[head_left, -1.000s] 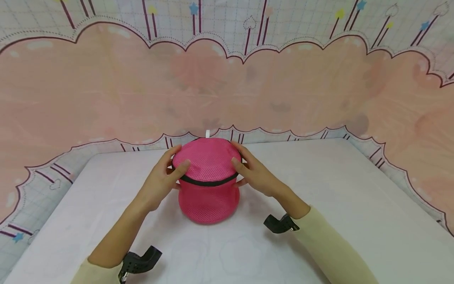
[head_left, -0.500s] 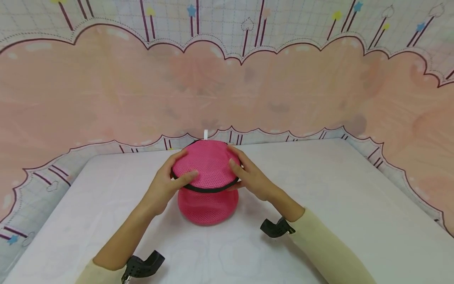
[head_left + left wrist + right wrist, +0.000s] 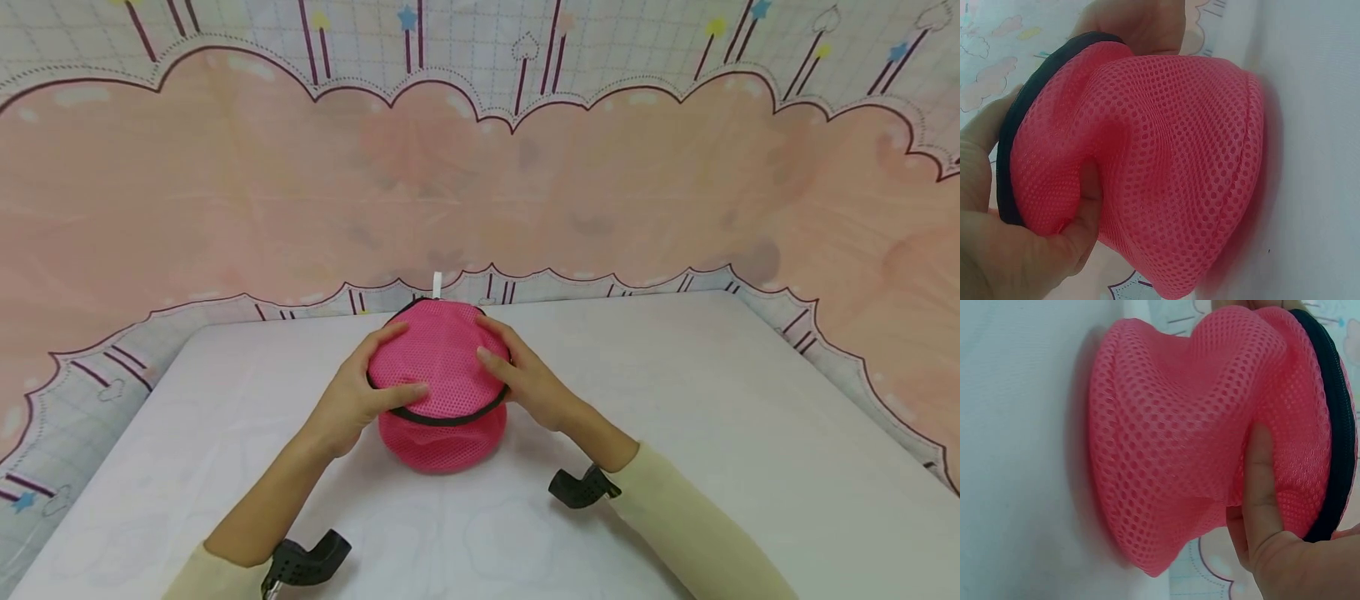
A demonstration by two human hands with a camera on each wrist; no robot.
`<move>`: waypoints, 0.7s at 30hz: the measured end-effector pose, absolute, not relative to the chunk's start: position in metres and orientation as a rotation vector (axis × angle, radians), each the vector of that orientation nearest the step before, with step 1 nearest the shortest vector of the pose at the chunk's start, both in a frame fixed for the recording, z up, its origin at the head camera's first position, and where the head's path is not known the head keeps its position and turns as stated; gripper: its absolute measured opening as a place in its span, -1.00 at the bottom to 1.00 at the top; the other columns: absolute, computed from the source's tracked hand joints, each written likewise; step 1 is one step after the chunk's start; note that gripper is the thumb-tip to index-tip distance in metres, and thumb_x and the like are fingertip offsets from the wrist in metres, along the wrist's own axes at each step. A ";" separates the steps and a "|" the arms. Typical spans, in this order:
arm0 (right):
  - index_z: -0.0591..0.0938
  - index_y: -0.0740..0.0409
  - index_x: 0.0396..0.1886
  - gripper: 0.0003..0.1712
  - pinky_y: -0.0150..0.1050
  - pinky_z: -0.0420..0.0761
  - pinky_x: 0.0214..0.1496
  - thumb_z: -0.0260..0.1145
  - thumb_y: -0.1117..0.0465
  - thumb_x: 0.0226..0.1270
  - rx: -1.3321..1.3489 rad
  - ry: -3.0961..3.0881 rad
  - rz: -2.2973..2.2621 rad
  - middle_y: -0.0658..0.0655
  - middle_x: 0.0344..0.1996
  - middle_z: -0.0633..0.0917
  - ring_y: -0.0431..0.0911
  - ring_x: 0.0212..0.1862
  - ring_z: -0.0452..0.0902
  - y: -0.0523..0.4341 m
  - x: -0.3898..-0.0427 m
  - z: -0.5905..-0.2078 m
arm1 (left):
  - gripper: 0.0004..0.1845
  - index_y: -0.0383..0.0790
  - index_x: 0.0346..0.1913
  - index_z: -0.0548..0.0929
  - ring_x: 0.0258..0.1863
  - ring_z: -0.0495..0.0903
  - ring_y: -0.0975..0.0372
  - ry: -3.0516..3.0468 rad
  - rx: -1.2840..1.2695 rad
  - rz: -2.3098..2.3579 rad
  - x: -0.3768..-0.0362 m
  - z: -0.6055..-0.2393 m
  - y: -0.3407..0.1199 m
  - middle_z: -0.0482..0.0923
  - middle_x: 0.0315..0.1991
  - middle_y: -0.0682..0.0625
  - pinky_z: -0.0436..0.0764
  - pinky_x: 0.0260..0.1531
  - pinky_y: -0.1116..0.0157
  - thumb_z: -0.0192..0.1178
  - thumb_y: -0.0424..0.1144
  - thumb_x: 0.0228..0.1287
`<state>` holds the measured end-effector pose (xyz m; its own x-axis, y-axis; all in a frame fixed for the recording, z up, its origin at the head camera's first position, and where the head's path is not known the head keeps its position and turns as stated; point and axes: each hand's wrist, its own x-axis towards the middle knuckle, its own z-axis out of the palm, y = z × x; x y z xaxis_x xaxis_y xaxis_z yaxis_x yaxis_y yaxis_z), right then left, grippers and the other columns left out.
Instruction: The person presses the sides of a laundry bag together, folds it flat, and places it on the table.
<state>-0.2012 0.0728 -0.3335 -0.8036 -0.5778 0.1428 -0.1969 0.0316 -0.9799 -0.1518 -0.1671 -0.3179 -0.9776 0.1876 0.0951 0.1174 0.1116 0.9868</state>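
A pink mesh bag [image 3: 442, 437] with a black zipper rim [image 3: 438, 419] stands on the white table [image 3: 690, 417], squashed so its side bulges and folds. My left hand [image 3: 363, 396] grips the left of its top, thumb laid across the mesh and fingers over the far edge. My right hand [image 3: 525, 383] grips the right side the same way. In the left wrist view the left hand [image 3: 1035, 250] pinches the creased mesh bag [image 3: 1172, 156] under the rim. The right wrist view shows the right hand [image 3: 1266, 531] with its thumb pressed into a fold of the bag [image 3: 1160, 456].
A pink cloud-patterned cloth [image 3: 480, 183] walls the table at the back and both sides. A small white tab [image 3: 437, 285] sticks up behind the bag. Black camera mounts [image 3: 573, 487] sit on both wrists.
Both hands have pushed the bag's top downward. The bag is shorter and more crumpled than a second ago, and the thumbs have crept further over the top.
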 end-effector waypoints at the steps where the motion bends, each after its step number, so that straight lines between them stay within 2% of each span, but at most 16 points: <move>1: 0.07 -0.12 0.50 -0.33 0.07 0.51 0.10 0.05 0.04 0.48 -0.789 2.001 -1.851 0.09 0.43 0.09 0.13 0.34 0.17 0.072 -0.202 -0.335 | -0.12 -0.02 0.46 0.18 0.25 0.25 -0.05 2.299 0.322 2.030 -0.152 -0.319 -0.167 0.12 0.37 -0.13 0.51 0.01 0.30 0.39 -0.33 0.08; 11: 0.09 -0.04 0.49 -0.33 0.07 0.37 0.24 0.06 0.12 0.44 -0.693 1.787 -1.985 0.11 0.44 0.06 0.13 0.36 0.13 0.068 -0.203 -0.343 | -0.10 0.00 0.46 0.18 0.26 0.24 -0.09 2.235 0.341 2.041 -0.155 -0.326 -0.168 0.10 0.37 -0.16 0.54 -0.01 0.26 0.39 -0.38 0.08; 21: 0.14 0.08 0.44 -0.38 -0.09 0.47 0.16 0.05 0.15 0.44 -0.689 1.726 -2.021 0.15 0.40 0.12 0.09 0.27 0.23 0.065 -0.201 -0.346 | -0.11 -0.03 0.46 0.19 0.29 0.17 -0.10 2.092 0.337 2.123 -0.158 -0.336 -0.170 0.04 0.39 -0.18 0.55 0.00 0.25 0.37 -0.44 0.07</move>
<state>-0.2006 0.0652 -0.3464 -0.8018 -0.5868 0.1130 -0.0198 -0.1629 -0.9864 -0.1579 -0.1698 -0.3356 -0.9649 0.2559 0.0593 0.0555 -0.0221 0.9982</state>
